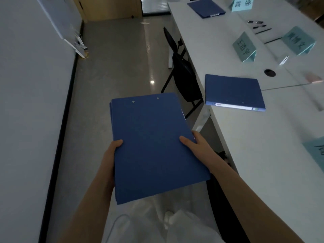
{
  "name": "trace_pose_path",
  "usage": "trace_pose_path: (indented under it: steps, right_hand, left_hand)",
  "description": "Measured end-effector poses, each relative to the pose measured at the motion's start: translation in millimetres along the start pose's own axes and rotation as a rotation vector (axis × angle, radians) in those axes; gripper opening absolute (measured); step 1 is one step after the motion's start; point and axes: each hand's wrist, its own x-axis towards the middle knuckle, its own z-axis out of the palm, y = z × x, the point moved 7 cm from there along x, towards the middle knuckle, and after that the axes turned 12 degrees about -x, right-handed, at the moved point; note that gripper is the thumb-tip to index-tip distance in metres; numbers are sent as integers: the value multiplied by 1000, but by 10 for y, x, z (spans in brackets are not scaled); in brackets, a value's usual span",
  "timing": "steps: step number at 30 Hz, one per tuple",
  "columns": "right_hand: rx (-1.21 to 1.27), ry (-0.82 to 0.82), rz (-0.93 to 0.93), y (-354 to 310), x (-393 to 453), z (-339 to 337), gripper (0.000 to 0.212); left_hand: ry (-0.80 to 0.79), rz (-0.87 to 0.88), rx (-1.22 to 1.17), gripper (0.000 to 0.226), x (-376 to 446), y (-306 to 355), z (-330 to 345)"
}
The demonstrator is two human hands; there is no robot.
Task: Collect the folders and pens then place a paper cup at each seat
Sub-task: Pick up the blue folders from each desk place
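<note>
The left hand (114, 148) and the right hand (194, 144) both grip a stack of blue folders (154, 148), one hand on each side, thumbs on top. The stack is held in the air over the floor, just beside the long white table (245, 141).

So some folders are already picked up, but the job looks far from done. A blue folder (234, 92) still lies near the table's front edge, close to the stack. Another blue folder (206, 7) lies far off, near the front edge at the table's far end. A few pens (257, 25) lie further in, toward the middle of the table. No paper cups can be seen anywhere, so that part has probably not started.

Other things are here too. Green name cards stand on the table: one (244, 48) behind the near folder, one (298, 41) past it, and one (242, 4) at the far end. A black folding chair (182, 67) is pushed up to the table's front edge, between the person and the far folder. It may get in the way when walking along. With both hands full, picking up the next folder could be tricky.
</note>
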Motion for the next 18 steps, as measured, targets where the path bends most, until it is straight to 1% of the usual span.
trace_pose_path:
  steps: [4,7,9,11,13,16,18]
  right_hand:
    - [-44,84,-147,-430,486,2,65]
    - [-82,101,-188,-764,916,36,66]
    - [-118,110,-182,-955,1170,48,67]
    - [-136,125,-170,-1071,1368,56,70]
    - [-115,152,-152,-1169,1606,46,76]
    - [-73,180,-94,-1228,1881,-17,80]
    - [-34,195,-54,-1252,2057,-110,77]
  left_hand:
    - [-2,18,64,37,528,464,120]
    - [-37,-22,156,42,980,917,191]
    - [-71,-73,219,39,1241,1194,269]
    - [-97,-115,260,31,1441,1398,379]
    - [-116,-130,283,24,1685,1605,533]
    - [-128,-134,297,25,2020,1796,755]
    - [-144,-139,298,32,2246,1896,942]
